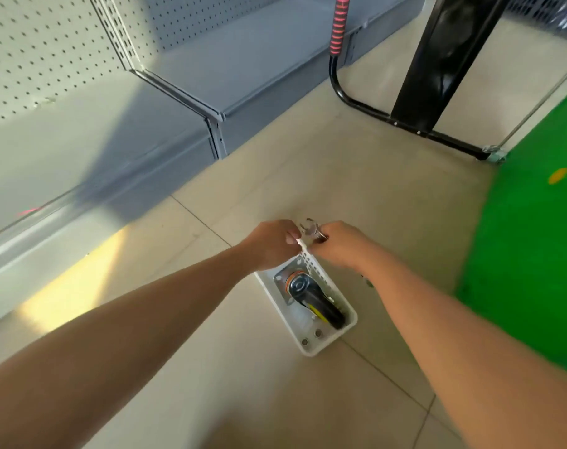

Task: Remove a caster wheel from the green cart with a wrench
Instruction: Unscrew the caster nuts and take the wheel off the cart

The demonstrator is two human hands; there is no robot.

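A person is reaching both bare arms out over the beige tiled floor (308,157), and the two hands are meeting just above the far end of a small white perforated plastic tray (337,335). The left hand (271,243) is curling its fingers round something at the tray's rim, and the right hand (339,243) is gripping a small silver open-ended metal wrench (309,230), whose forked head is showing between the two hands. Exactly what the left fingers are pinching is too small to tell. A black caster wheel with a silver mounting plate and a yellow mark (311,296) is lying in the tray, and two small round metal fasteners (311,338) are sitting at the tray's near end. The green cart (535,254) is standing well apart at the right edge. Judging from this, the wheel is already off the cart, and only putting down the tool and hardware seems left.
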